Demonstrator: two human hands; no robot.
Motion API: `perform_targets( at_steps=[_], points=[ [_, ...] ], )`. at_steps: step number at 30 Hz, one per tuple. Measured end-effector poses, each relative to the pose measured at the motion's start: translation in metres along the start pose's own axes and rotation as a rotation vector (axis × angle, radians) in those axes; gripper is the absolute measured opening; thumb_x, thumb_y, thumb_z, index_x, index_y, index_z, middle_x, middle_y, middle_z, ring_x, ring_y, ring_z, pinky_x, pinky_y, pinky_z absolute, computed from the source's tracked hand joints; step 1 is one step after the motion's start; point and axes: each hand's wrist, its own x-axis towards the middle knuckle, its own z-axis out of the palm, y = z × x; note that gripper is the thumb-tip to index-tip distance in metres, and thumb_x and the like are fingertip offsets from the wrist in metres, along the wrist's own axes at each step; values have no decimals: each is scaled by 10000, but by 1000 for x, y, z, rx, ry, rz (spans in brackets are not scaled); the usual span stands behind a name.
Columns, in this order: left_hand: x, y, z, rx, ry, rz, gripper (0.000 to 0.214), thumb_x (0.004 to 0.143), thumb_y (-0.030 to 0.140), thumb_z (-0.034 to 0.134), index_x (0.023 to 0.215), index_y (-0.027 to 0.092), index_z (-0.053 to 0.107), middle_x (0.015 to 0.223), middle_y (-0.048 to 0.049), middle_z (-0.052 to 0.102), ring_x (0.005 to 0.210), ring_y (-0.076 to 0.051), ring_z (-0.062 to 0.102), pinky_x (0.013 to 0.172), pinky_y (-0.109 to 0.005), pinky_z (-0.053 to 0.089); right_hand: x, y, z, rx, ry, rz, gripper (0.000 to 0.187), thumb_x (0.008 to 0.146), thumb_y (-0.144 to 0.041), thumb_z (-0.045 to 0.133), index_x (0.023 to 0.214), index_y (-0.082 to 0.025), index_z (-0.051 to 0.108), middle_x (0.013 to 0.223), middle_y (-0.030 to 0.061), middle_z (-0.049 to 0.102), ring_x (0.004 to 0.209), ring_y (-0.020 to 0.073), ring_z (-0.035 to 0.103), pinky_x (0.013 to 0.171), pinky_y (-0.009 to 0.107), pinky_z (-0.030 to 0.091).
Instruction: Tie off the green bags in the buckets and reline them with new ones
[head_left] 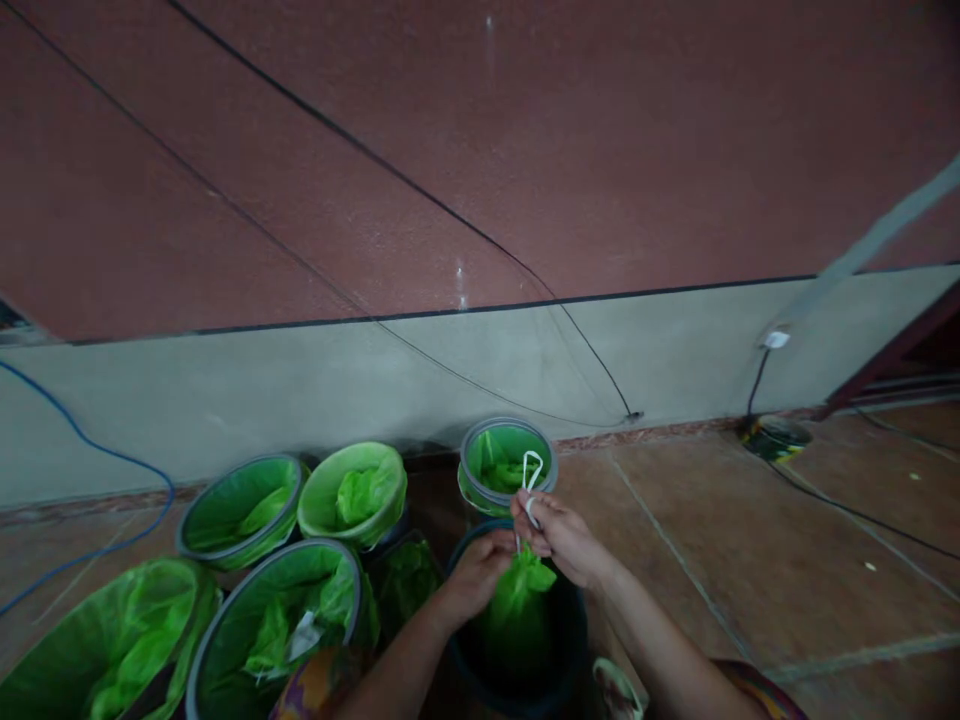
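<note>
A green plastic bag (517, 615) with a gathered neck sits inside a dark bin (574, 650) in front of me. Its white drawstring (532, 465) rises in a loop above my right hand (562, 538), whose fingers are closed on the string just over the neck. On the other side, my left hand (480, 570) is closed in a pinch at the neck of the bag; its fingertips are partly hidden. What the bag holds cannot be made out. Right behind my hands stands a grey-rimmed bin (469, 447) lined with green plastic.
Several more green-lined bins stand to the left, among them a light green bin (315, 490) and a large grey-rimmed bin (206, 640). Thin black cables hang along the wall (300, 385). A blue cable (112, 452) lies at left, and a dark container (776, 438) stands on the tiled floor at right.
</note>
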Motion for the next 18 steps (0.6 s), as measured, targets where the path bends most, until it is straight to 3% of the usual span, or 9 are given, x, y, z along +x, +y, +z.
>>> perform_targets(
  at_steps=[3, 6, 11, 13, 15, 18],
  points=[
    [0, -18, 12, 128, -41, 70, 278, 850, 372, 532, 927, 187, 724, 921, -43, 717, 903, -200, 608, 885, -315, 425, 2, -2, 0, 61, 9, 11, 397, 776, -569, 630, 755, -180, 552, 467, -89, 406, 381, 21, 198, 387, 200, 118],
    [5, -22, 15, 135, 143, 35, 292, 833, 405, 538, 757, 170, 695, 779, -42, 691, 783, -180, 591, 801, -292, 427, 5, -3, 1, 54, 111, -10, 406, 742, -561, 664, 852, -178, 587, 495, -80, 467, 367, 17, 213, 371, 196, 118],
    [14, -21, 2, -92, 394, -41, 306, 772, 457, 556, 699, 168, 622, 602, -1, 587, 586, -125, 513, 638, -253, 392, 5, -13, -10, 122, 499, -126, 507, 571, -424, 791, 972, -179, 600, 547, -79, 542, 350, 3, 244, 354, 172, 101],
    [15, -22, 0, -22, 422, -110, 283, 754, 437, 560, 684, 168, 613, 527, 31, 507, 495, -104, 438, 548, -240, 338, 1, -16, -10, 182, 458, -131, 460, 586, -383, 783, 961, -177, 616, 566, -76, 552, 348, -9, 217, 357, 168, 95],
    [13, -24, 4, 173, 327, -145, 268, 768, 392, 539, 628, 171, 598, 487, 48, 445, 461, -94, 384, 506, -237, 286, -3, -18, -4, 228, 318, -115, 372, 633, -348, 761, 936, -169, 642, 555, -76, 527, 356, -12, 193, 362, 171, 84],
    [2, -24, 18, 467, 39, -45, 267, 803, 272, 482, 576, 177, 587, 503, 41, 441, 502, -100, 394, 529, -236, 284, -7, -17, 8, 283, 181, -53, 273, 664, -288, 736, 894, -157, 672, 520, -81, 470, 371, -7, 163, 364, 179, 62]
  ],
)
